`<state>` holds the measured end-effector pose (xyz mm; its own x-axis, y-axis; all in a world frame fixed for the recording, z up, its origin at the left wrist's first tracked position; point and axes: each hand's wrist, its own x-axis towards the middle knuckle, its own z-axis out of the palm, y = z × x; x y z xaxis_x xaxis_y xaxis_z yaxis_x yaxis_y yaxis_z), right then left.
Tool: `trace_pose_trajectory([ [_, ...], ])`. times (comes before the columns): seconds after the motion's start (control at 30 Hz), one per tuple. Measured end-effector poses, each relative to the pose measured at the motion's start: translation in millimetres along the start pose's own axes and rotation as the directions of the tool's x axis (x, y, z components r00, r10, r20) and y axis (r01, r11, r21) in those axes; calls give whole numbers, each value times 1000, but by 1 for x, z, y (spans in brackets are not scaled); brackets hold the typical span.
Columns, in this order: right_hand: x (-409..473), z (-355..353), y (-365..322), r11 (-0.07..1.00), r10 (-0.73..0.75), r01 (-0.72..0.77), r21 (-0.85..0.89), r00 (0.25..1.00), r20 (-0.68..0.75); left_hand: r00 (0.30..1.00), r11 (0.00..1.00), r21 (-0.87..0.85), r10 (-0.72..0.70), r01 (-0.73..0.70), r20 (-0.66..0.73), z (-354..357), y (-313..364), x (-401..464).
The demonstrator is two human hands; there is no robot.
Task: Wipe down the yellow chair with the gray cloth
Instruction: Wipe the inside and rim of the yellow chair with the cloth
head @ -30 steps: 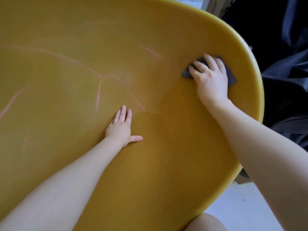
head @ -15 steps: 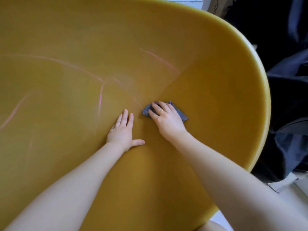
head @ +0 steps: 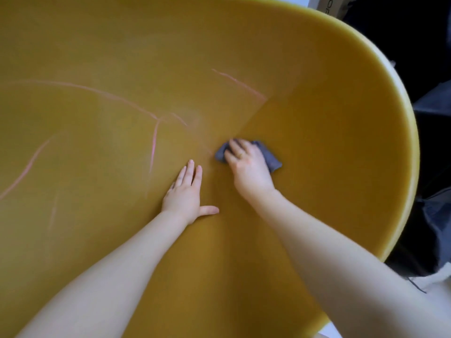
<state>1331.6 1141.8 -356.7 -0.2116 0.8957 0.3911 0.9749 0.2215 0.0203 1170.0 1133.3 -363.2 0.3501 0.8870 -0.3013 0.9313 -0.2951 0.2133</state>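
The yellow chair (head: 329, 167) fills nearly the whole head view, its curved shell marked with several pink streaks (head: 153, 145) on the left half. My right hand (head: 246, 167) presses the gray cloth (head: 271, 157) flat against the shell near the centre, fingers curled over it; cloth edges stick out to the left and right of the hand. My left hand (head: 186, 195) lies flat on the shell just left of the cloth, fingers together, thumb spread to the right, holding nothing. The right part of the shell looks darker and free of streaks.
The chair's rim (head: 412, 152) curves down the right side. Beyond it lies dark fabric (head: 436, 215). A cardboard box (head: 334, 6) shows at the top right, and pale floor (head: 329, 330) at the bottom.
My right hand slid the cloth from the chair's right rim down and left to the centre, then stayed almost still beside my left hand. My left hand kept its place.
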Motion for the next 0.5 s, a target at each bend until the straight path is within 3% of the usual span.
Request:
trace_pose_trajectory([
  [0.1,-14,7,-31,991,-16,-4,131,989,149,1000,1000,-17,-4,4,-21,0,0,0],
  [0.17,-17,4,-26,993,-96,79,88,975,202,1000,1000,-26,-6,5,-18,-1,1,-1],
  [0.27,-6,-6,-1,980,-147,167,-107,974,174,1000,1000,10,20,-20,2,-9,-3,-2],
  [0.4,16,-21,29,977,16,-4,-211,998,57,992,974,189,118,-123,37,-22,-21,0],
  [0.5,19,-17,27,980,109,-127,-151,987,-119,993,941,315,116,-120,32,-18,-26,0],
])
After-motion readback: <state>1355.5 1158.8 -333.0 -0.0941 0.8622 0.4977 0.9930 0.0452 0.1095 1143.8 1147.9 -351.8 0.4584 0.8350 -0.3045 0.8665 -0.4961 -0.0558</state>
